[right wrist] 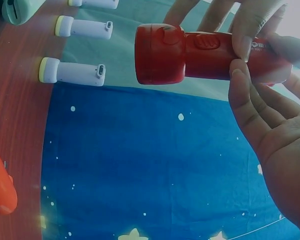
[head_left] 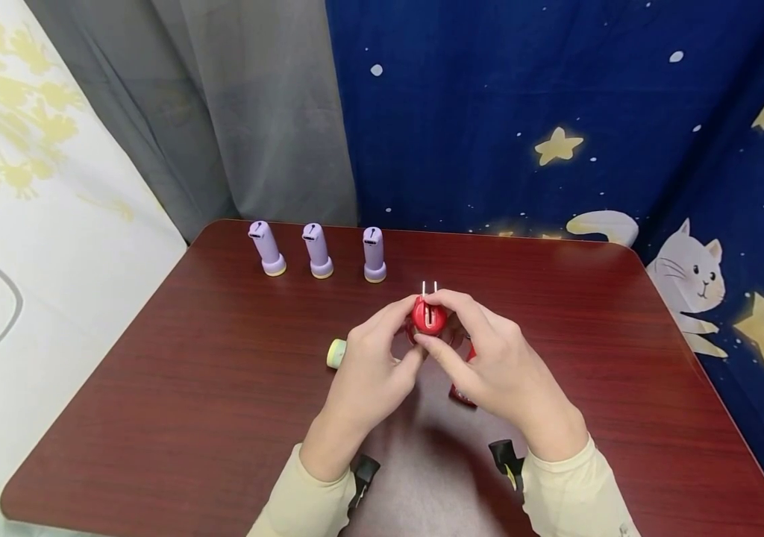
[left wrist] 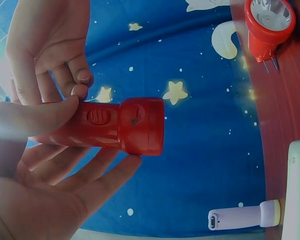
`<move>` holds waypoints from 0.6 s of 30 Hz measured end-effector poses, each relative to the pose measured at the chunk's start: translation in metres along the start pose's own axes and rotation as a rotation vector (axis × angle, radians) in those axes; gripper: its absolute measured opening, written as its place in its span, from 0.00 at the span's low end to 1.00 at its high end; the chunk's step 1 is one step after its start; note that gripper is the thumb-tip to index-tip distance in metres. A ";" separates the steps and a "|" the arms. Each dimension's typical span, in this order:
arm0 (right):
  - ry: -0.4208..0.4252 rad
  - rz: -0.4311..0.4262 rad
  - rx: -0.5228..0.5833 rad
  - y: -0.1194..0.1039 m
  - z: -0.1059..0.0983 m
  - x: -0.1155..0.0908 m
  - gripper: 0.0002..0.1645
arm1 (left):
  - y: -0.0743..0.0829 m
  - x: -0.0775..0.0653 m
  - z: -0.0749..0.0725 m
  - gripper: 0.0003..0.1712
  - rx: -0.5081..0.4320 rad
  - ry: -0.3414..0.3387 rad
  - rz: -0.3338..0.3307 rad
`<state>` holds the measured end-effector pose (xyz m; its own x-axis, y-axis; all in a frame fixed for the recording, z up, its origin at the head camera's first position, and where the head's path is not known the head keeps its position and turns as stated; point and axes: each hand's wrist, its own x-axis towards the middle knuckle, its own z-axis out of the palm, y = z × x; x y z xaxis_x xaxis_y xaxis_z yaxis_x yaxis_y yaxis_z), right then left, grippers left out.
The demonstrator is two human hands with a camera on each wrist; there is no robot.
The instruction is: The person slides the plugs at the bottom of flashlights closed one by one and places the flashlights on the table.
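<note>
Both hands hold a red flashlight (head_left: 429, 319) above the table, its round tail end facing up and two metal prongs sticking out from it. My left hand (head_left: 374, 365) has its thumb across the body and its fingers along the other side, as the left wrist view shows of the red flashlight (left wrist: 141, 125). Thumb and forefinger of my right hand (head_left: 504, 365) pinch near the tail. A ribbed slide switch (right wrist: 206, 41) shows on the body. Behind the right hand, a second red flashlight (left wrist: 270, 22) with extended prongs lies on the table, partly hidden.
Three purple flashlights (head_left: 318, 252) stand in a row at the table's back left. A pale green flashlight (head_left: 336, 353) is mostly hidden behind the left hand. Grey and blue star-printed curtains (head_left: 462, 134) hang behind the brown table (head_left: 221, 388).
</note>
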<state>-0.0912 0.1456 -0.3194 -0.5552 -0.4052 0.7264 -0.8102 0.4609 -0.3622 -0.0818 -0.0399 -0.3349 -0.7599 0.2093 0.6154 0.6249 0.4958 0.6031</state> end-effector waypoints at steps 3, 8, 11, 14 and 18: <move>0.007 -0.022 -0.018 0.000 0.000 0.000 0.23 | -0.001 0.000 0.000 0.28 -0.004 -0.001 0.002; 0.011 -0.045 -0.039 0.000 -0.002 -0.001 0.22 | -0.001 0.000 0.001 0.27 -0.009 0.003 0.023; 0.007 -0.047 -0.043 -0.001 -0.004 -0.001 0.23 | 0.000 0.000 0.001 0.27 -0.008 0.006 0.037; 0.007 -0.056 -0.046 -0.002 -0.005 -0.001 0.24 | 0.001 0.001 0.000 0.27 -0.008 0.007 0.042; 0.005 -0.067 -0.043 -0.003 -0.007 -0.001 0.24 | 0.002 0.001 0.000 0.28 -0.008 0.016 0.057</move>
<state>-0.0870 0.1501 -0.3150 -0.4991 -0.4325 0.7509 -0.8366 0.4663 -0.2875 -0.0814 -0.0388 -0.3333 -0.7204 0.2236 0.6565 0.6683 0.4770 0.5709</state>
